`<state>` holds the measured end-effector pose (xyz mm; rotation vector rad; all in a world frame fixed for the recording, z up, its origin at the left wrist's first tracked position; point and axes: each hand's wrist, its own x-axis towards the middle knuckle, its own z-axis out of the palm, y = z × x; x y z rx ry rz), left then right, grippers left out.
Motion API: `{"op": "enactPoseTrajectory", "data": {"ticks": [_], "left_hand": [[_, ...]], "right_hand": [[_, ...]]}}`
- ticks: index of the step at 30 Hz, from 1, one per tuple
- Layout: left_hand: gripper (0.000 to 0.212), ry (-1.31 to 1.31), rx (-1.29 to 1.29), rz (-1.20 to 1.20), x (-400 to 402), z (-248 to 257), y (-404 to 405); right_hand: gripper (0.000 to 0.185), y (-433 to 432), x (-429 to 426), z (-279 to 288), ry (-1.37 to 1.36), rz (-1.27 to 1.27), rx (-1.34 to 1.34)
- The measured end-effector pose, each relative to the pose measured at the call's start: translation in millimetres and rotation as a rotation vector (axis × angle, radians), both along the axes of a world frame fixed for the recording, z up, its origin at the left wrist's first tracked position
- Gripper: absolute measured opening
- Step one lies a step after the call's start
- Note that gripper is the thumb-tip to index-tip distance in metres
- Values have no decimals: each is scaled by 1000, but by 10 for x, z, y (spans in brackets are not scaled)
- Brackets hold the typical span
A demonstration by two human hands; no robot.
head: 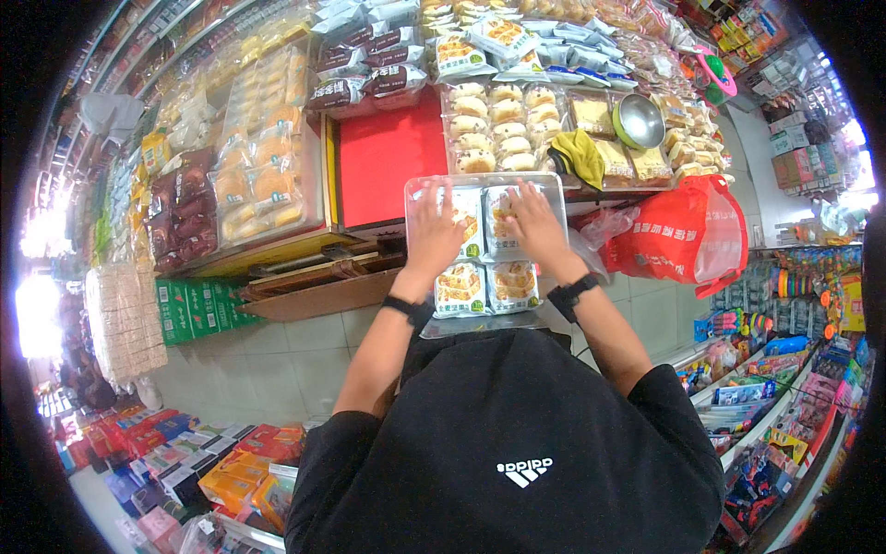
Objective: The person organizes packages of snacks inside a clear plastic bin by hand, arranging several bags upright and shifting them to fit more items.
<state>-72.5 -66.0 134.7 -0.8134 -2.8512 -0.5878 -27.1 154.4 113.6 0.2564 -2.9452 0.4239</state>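
Note:
A clear plastic tray (554, 201) holding several white packets of bread (460, 287) lies before my chest, its far end by the display table's edge. My left hand (437, 225) rests with spread fingers on the packets at the tray's far left. On the far right packets lies my right hand (536, 225), its fingers also apart. A dark band is on each wrist. Just beyond the tray, a bare red surface (391, 159) shows between stacks of packaged bakery goods. Round buns in clear trays (495, 124) stand to its right.
A steel bowl (639, 121) and a yellow-green cloth (580, 158) lie on packaged bread at the right. A red plastic bag (675, 232) hangs near the table's front edge. Wooden boards (325, 284) jut out below the table at the left. Stocked shelves stand behind on both sides.

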Motion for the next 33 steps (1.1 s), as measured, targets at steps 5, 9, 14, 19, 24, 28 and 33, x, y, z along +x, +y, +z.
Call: {"op": "enactPoseTrajectory", "data": {"ticks": [5, 9, 14, 19, 24, 28, 33], "left_hand": [[78, -154, 187, 160, 225, 79, -715], [72, -569, 392, 297, 589, -251, -825], [44, -505, 707, 374, 900, -613, -574], [37, -445, 588, 485, 877, -497, -470], [36, -443, 550, 586, 880, -320, -409], [32, -476, 523, 629, 894, -317, -429], [32, -504, 525, 670, 900, -221, -358]], "right_hand": [[58, 327, 255, 547, 68, -215, -23], [60, 612, 373, 419, 27, -302, -166], [57, 825, -29, 581, -36, -262, -379], [50, 1165, -1062, 701, -184, -41, -466], [34, 1264, -2344, 467, -719, -166, -1104], [47, 1330, -3065, 105, -792, -348, -1376], [44, 1483, -3551, -132, -559, -508, -1344]]}}
